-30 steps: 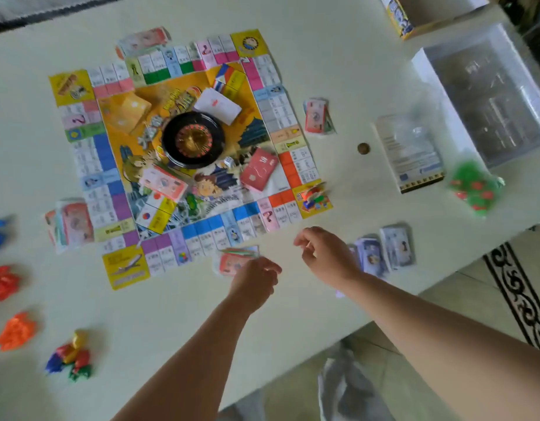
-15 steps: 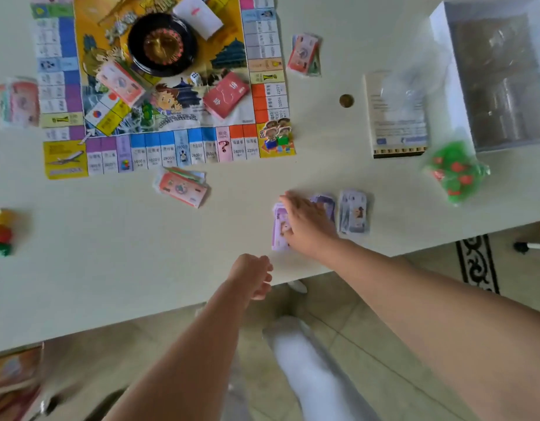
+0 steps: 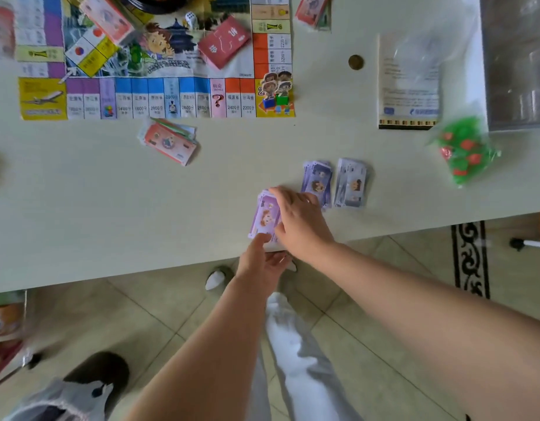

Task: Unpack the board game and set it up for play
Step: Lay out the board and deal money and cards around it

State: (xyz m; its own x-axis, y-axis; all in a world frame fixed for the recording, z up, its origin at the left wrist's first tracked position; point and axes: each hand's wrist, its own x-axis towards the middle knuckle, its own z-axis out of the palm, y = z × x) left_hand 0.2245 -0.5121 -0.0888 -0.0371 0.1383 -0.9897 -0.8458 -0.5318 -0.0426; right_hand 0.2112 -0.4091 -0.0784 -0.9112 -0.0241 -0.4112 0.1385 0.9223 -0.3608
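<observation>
The game board [image 3: 159, 95] lies flat at the top left of the table, with card decks and a white die on it and two standing pawns [image 3: 276, 92] on its near right corner. A stack of purple banknotes [image 3: 264, 215] lies at the table's near edge. My right hand [image 3: 299, 220] rests on it with fingers spread flat, covering its right half. My left hand [image 3: 262, 259] comes up from below the edge, thumb on the stack's near end and fingers under it. Two more purple-grey banknote stacks [image 3: 319, 180] [image 3: 350, 183] lie just to the right.
A pink banknote stack [image 3: 170, 141] sits below the board. A coin [image 3: 355, 62], a rules leaflet [image 3: 408, 86], a bag of green and red pieces [image 3: 463, 150] and the box tray [image 3: 518, 56] are at the right. The floor and my legs show below the edge.
The view has dropped towards the table's near edge. My right hand went from the air onto the purple stack and drew it towards the edge. My left hand dropped below the edge, then rose to the stack.
</observation>
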